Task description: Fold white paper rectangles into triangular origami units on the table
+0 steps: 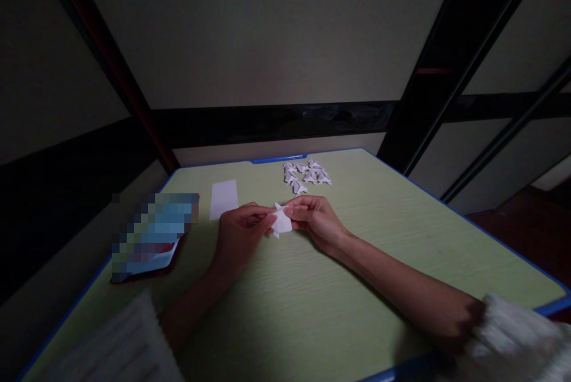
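My left hand (241, 233) and my right hand (314, 218) meet over the middle of a light green table (357, 263). Both pinch a small folded white paper piece (281, 222) between their fingertips, just above the tabletop. The left hand grips its left side, the right hand its upper right corner. Beyond my hands, near the far edge, lies a pile of several small folded white paper pieces (307, 175). A flat white paper strip (223, 199) lies to the left of my left hand.
A blue and red object (149, 239), blurred out, rests on the table's left side. The table has a blue rim (491, 233). Dark metal frame bars (267, 123) run behind and beside it, against a pale wall.
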A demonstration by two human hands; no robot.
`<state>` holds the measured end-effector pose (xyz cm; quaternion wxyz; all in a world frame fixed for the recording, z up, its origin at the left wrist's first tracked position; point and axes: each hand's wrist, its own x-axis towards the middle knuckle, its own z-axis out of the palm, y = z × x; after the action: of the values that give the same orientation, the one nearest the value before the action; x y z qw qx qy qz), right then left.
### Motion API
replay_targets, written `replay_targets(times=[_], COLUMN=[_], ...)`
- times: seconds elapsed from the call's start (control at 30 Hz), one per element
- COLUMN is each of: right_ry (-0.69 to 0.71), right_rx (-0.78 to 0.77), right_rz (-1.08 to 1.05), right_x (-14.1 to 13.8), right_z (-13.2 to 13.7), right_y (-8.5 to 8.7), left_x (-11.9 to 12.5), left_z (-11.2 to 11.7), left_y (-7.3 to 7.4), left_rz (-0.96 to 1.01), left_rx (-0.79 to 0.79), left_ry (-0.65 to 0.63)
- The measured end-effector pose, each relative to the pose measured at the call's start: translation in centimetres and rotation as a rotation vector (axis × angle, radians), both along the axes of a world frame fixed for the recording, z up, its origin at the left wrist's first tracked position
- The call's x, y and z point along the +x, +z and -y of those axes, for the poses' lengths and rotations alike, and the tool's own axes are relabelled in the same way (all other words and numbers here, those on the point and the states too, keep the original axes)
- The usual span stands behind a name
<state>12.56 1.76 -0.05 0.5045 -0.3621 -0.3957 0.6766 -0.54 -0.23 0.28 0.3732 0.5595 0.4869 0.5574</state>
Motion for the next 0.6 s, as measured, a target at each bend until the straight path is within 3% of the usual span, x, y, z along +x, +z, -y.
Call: replay_targets(times=[0.33,0.6], right_ry=[0.002,0.052], right_rx=[0.027,-0.008], right_rz=[-0.057,-0.055], right_x=[0.17,0.23], right_z=[-0.2,-0.26], right_y=[-0.33,-0.17], left_x=[-0.54,-0.69], left_z=[-0.2,-0.09], left_y=[0.08,0.47], left_rz=[-0.113,-0.249], left_rx=[0.158,0.244], left_ry=[-0.141,-0.165])
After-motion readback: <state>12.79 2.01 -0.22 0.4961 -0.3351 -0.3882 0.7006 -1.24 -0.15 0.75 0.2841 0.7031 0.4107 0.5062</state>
